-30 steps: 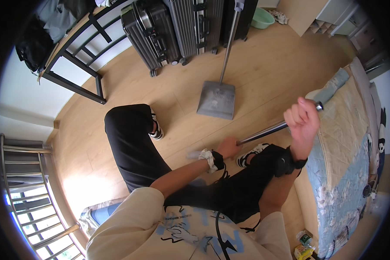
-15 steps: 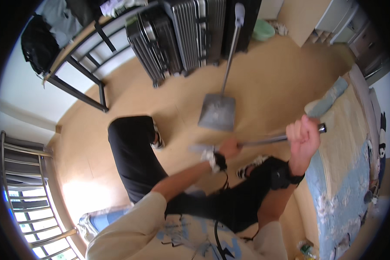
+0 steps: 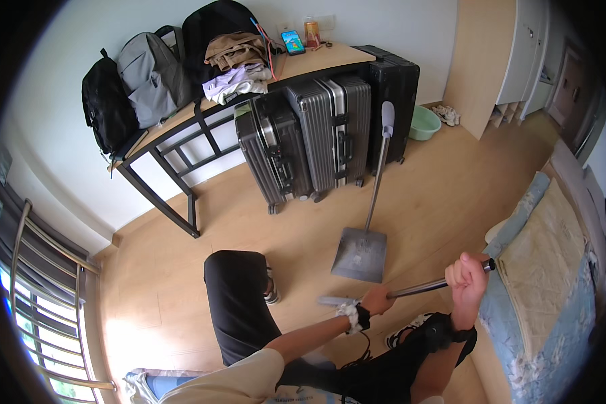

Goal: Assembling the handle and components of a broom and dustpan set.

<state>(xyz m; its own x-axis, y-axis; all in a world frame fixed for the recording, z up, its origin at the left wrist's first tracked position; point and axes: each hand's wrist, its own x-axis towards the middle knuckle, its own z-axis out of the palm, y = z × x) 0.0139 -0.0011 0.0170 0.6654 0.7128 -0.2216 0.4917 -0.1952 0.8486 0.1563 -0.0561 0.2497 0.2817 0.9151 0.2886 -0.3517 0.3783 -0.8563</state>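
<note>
Running along the wall ahead, a desk [image 3: 347,56] carries bags and folded clothes, while a bed [image 3: 572,326] with a blue floral sheet takes up the right side. Three dark suitcases [image 3: 337,135] stand in front of the desk's right part, and a green basin [image 3: 421,135] sits on the floor beside them. Nearer, a long-handled grey dustpan [image 3: 360,256] stands on the floor just beyond the hands, its handle rising in front of the suitcases. A metal pole [image 3: 419,289] lies across both hands, slanting up toward the bed side, its grey end left of the left hand [image 3: 377,300]. That hand wraps the pole's lower part; the right hand [image 3: 467,277], fingers curled shut, grips it near its upper end.
</note>
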